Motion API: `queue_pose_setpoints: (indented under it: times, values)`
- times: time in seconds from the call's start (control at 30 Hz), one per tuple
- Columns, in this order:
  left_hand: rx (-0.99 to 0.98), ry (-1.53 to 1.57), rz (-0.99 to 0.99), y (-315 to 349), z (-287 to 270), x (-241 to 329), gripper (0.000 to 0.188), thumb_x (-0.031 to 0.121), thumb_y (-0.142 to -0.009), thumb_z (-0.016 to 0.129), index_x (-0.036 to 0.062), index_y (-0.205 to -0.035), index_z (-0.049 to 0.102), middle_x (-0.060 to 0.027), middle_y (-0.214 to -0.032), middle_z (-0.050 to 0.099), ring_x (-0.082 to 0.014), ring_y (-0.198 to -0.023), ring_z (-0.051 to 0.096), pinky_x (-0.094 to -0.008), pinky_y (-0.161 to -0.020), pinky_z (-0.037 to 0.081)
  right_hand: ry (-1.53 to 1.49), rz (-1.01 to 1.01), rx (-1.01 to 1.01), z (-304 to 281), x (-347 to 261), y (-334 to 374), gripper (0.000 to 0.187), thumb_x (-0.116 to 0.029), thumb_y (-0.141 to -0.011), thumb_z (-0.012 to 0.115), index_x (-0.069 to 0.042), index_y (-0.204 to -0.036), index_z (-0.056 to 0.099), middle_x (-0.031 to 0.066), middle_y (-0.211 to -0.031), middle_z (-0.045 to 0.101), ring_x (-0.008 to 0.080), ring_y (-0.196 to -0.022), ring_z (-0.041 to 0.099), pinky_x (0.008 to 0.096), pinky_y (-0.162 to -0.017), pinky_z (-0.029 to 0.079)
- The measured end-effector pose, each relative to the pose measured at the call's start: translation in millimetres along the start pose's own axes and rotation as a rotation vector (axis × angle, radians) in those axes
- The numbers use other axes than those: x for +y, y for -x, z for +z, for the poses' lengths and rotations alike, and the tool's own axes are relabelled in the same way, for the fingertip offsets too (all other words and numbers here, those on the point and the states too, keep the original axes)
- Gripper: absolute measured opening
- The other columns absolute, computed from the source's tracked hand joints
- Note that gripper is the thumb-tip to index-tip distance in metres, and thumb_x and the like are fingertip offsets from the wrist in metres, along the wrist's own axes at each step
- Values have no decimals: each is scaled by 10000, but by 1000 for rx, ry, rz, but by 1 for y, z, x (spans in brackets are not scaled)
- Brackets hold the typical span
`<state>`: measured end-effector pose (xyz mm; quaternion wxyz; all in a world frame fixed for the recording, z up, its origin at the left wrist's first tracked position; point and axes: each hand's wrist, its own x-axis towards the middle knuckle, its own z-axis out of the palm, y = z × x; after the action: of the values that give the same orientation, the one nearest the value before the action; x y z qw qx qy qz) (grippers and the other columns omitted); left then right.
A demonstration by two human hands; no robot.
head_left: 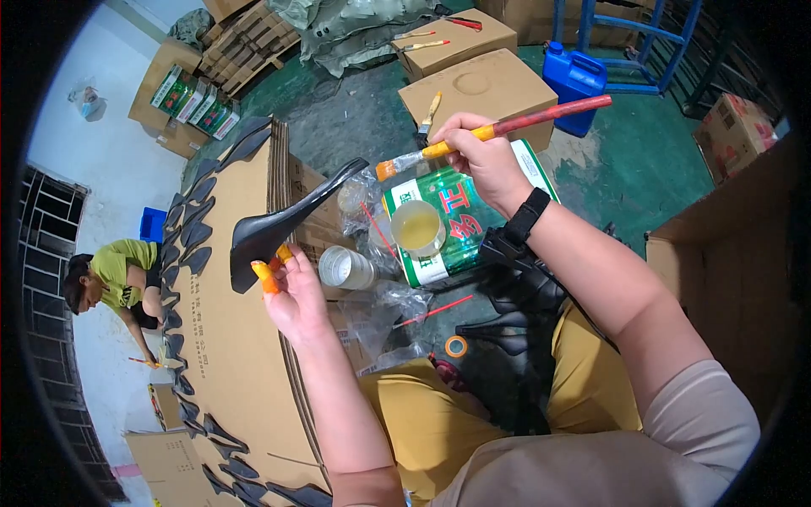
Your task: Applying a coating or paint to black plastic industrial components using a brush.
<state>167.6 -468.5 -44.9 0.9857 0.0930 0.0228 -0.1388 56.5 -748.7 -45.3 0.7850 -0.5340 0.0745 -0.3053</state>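
Note:
My left hand [294, 297], with orange covers on some fingertips, grips a black saddle-shaped part [283, 218] by its wide end. Its narrow end slants up and to the right. In my right hand [488, 165] is a paintbrush [481, 137] with a red and yellow handle, held by the yellow section. The orange-tinted bristles point left, close to the part's narrow tip but apart from it. Below the brush, a clear cup [420, 230] of yellowish liquid stands on a green and white tin [460, 198]. Another translucent cup [345, 269] is nearer my left hand.
Many similar black parts [196, 234] line the edges of the stacked cardboard [245, 338] at left. Beyond it a person in a yellow-green shirt [124, 264] crouches. Cartons [481, 89] carrying brushes and a blue jug [574, 80] are farther off. A tape roll [456, 346] lies below.

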Motion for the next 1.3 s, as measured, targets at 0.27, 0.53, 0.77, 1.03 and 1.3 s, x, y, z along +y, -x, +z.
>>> queue_pose_setpoints:
  times: [0.27, 0.53, 0.77, 1.03, 1.3]
  values:
    - [178, -74, 155, -1, 7, -2, 179, 96, -907, 480, -34, -1006, 553, -163, -1037, 588, -317, -1028, 532, -476, -983, 376, 6, -61, 22, 7, -22, 13, 161, -172, -866, 533, -57, -793, 617, -24, -688, 545, 21, -577, 455, 157, -498, 351]
    - [166, -129, 170, 5, 12, -8, 181, 99, -903, 488, -55, -972, 554, -169, -1026, 586, -319, -1027, 530, -470, -977, 384, 292, -346, -189, 33, -36, 28, 156, -143, -870, 550, -5, -872, 623, 24, -784, 601, 73, -695, 522, 214, -632, 422]
    - [133, -134, 159, 7, 12, -7, 173, 98, -900, 502, -56, -960, 552, -165, -1008, 587, -316, -1014, 539, -465, -963, 405, 425, -376, -137, 21, -33, 25, 129, -102, -837, 542, 0, -811, 615, 32, -759, 606, 92, -711, 538, 238, -653, 437]
    - [90, -162, 144, 9, 15, -14, 188, 103, -897, 502, -52, -987, 558, -177, -1025, 597, -317, -1025, 543, -463, -960, 411, 299, -244, -224, 36, -43, 32, 140, -105, -843, 542, 9, -829, 622, 40, -775, 613, 102, -746, 557, 246, -680, 453]
    - [153, -177, 173, 4, 11, -8, 181, 101, -902, 479, -42, -979, 558, -171, -1012, 593, -309, -980, 541, -457, -942, 422, 415, -334, -82, 5, -31, 22, 117, -91, -805, 543, -4, -761, 608, 10, -691, 572, 71, -658, 510, 231, -601, 418]
